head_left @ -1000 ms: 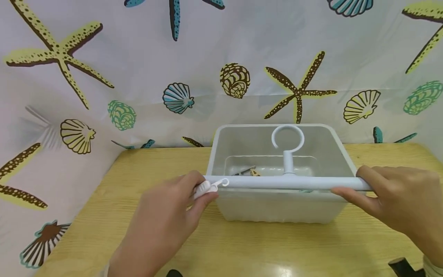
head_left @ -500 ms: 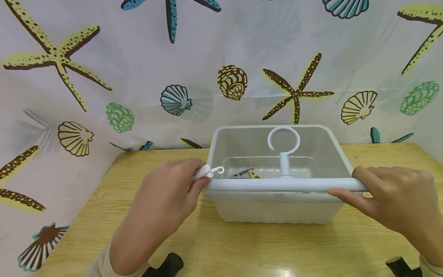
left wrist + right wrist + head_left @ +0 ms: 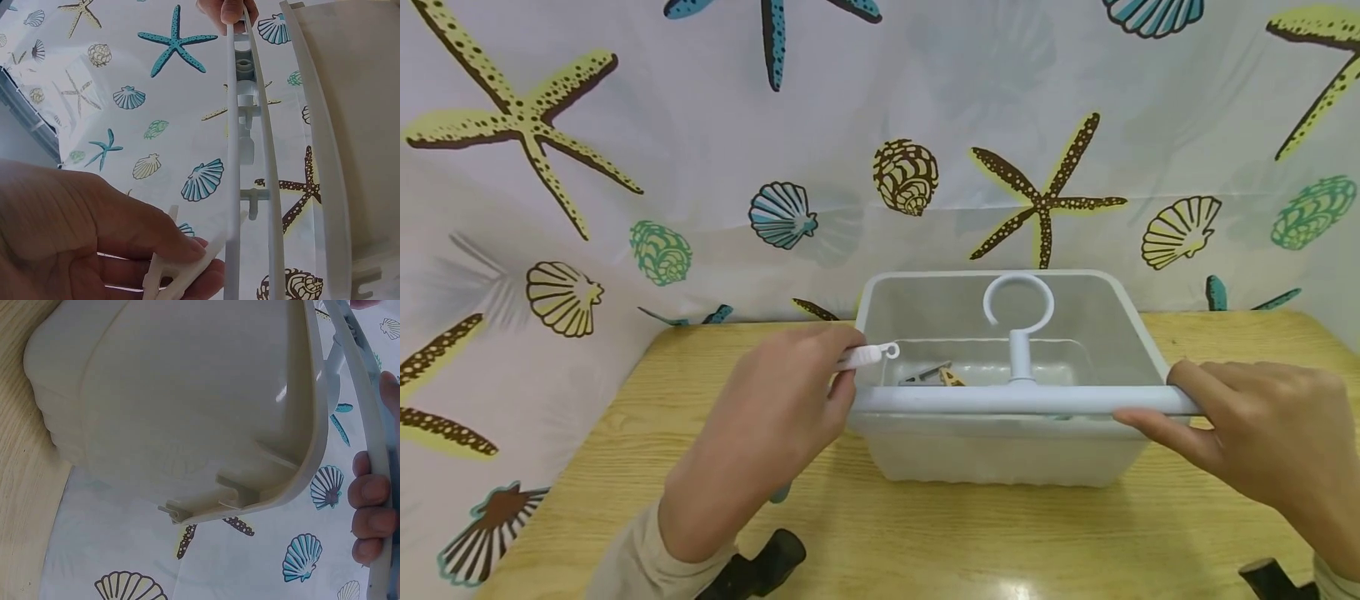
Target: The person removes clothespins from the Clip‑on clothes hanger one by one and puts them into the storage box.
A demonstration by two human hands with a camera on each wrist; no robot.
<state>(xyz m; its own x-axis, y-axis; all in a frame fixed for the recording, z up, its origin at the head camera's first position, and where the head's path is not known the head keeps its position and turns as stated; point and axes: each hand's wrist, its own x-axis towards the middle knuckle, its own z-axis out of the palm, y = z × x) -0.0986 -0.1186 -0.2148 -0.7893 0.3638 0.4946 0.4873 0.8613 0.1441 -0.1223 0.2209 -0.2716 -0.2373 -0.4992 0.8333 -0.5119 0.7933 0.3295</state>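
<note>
My left hand (image 3: 775, 400) pinches a white plastic clothespin (image 3: 863, 357) between thumb and fingers. A small ring shows at the clothespin's far end, just above the left end of a white hanger (image 3: 970, 400). The hanger's bar lies level over the tub's front rim in the head view, its round hook (image 3: 1051, 304) upward. My right hand (image 3: 1270, 425) grips the bar's right end, fingers curled around it in the right wrist view. Slots and small tabs (image 3: 253, 195) line the bar's underside. In the left wrist view the clothespin's (image 3: 194, 269) legs stand spread.
A pale plastic tub (image 3: 1000, 457) stands on the wooden table (image 3: 647, 450) behind the bar. On its floor lie a grey clothespin (image 3: 923, 375) and a tan one (image 3: 951, 379). A shell-patterned cloth (image 3: 835, 100) hangs behind the table.
My left hand has lifted the clothespin from in front of the bar to just above its left end, turning it. The bar has dropped slightly; my right hand keeps its grip.
</note>
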